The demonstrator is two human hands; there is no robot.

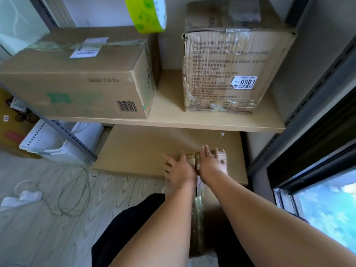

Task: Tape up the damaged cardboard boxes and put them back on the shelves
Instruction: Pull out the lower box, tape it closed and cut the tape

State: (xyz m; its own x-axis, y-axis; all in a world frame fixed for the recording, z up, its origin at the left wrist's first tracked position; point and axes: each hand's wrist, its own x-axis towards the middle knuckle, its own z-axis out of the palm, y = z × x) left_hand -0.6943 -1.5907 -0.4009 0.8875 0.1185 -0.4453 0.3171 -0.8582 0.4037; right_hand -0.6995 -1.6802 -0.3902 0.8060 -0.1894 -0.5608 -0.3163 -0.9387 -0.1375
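Soft daylight is filling the scene, with wide-angle warping at the edges.

Light is coming in from the window (327,209) at lower right, where the sky is showing bright and slightly washed out. A pale glare is lying across the glass panel (17,26) at upper left. The upper shelf (212,122) is casting a shadow over the back of the lower shelf (134,145). Straight lines are bowing toward the frame borders. The green tape roll (148,14) at the top is sitting out of focus, and fine print is looking smeared by compression.
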